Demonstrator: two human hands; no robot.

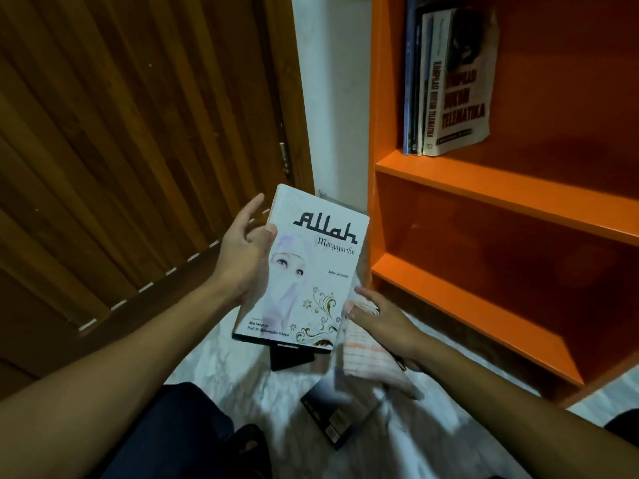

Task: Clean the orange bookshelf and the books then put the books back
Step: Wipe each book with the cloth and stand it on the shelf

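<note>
White-covered book [304, 267] sits in my left hand [242, 257], thumb on the cover's left edge, long axis tilted up and right. At its lower right corner, my right hand [377, 319] holds a checked cloth [366, 354]. Right of both, the orange bookshelf [484, 188] stands nearer my right hand.

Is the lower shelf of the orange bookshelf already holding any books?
No. The lower shelf of the orange bookshelf shows only bare orange board, while the few books stand on the shelf above.
</note>
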